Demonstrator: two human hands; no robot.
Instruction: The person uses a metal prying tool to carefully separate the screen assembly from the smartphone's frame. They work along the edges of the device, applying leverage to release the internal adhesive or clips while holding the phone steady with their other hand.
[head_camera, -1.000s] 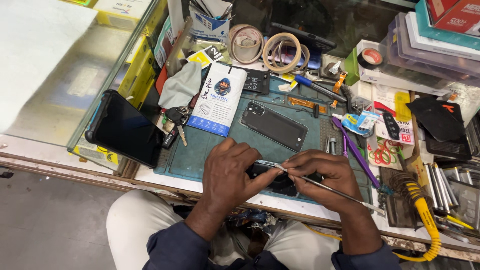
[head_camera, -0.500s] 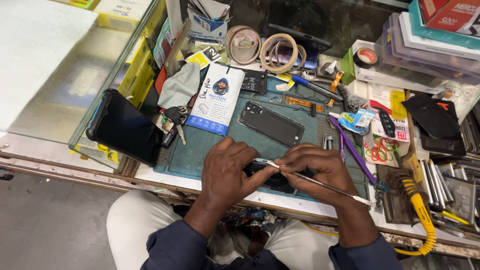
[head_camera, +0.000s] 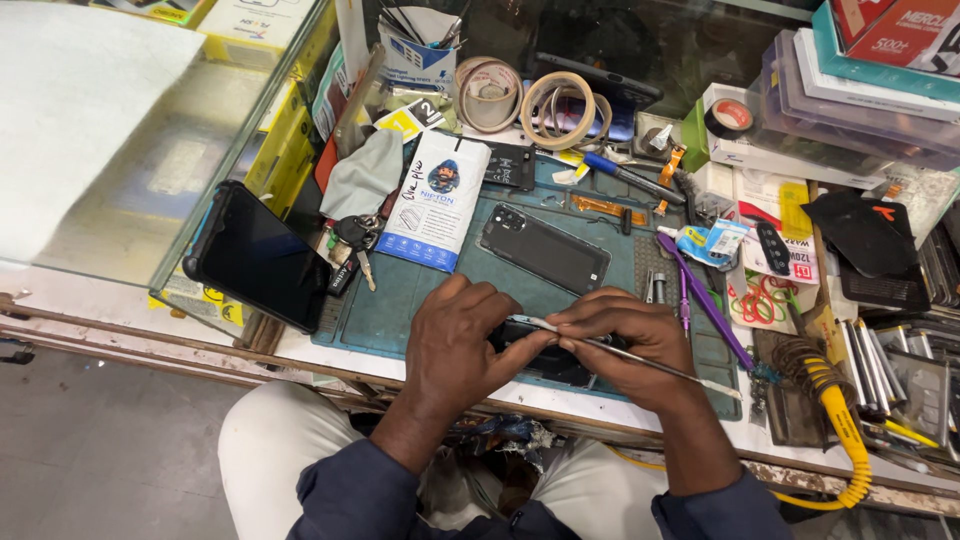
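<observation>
Lying beneath both hands, a small dark flat device rests on the teal rectangular work mat at the near edge of the tabletop; most of it is hidden by the fingers.

Left hand: curled down over the left part of the dark device, fingertips meeting the tip of the tool.

Right hand: closed on a thin metal rod-shaped tool, whose shaft runs out past the right wrist; its tip lies between the two hands, which are together and touching over the device.

Just beyond the hands: a dark grey rectangular phone, back side up, lying on the mat, apart from both hands.

Beyond the left hand: a white and blue printed packet, a bunch of keys with a black fob, a grey cloth.

Well to the left of the left hand: a black phone with dark screen, overhanging the mat's left side.

Right of the right hand: a purple plastic stick; further right, a yellow-handled soldering iron.

Far beyond the hands: two rolls of beige tape.
</observation>
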